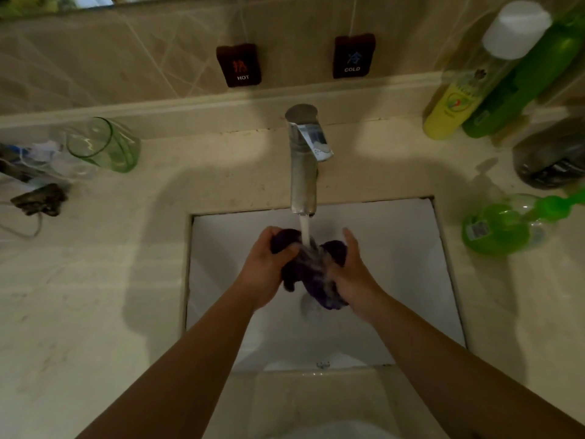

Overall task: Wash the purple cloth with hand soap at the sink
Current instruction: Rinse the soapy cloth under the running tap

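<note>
Currently both hands are over the sink (411, 248), working the purple cloth (311, 274) under the running water (305, 229); left hand (266, 270) has its fingers curled over the cloth's upper left end, gripping it; right hand (351, 277) wraps the cloth's right side, thumb up, fingers curled under the bunched fabric. Cloth is bunched between the two hands, directly below the faucet (305, 160) spout, held above the white basin; stream lands on the middle of it, and water blurs the lower part.

Around it: chrome faucet sits at the back edge of the sink, centred; HOT tag (239, 65) and COLD tag (354, 55) hang on the tiled wall behind it, hot on the left, cold on the right. Green soap pump bottle (503, 229) lies on the counter (95, 296) just right of the sink; yellow bottle (459, 103) with white cap and a green bottle (525, 80) stand at back right, touching each other; a dark container (550, 156) stands near them. Green glass tumbler (104, 144) stands back left, with blurred clutter beside it; cannot tell what that is.
</note>
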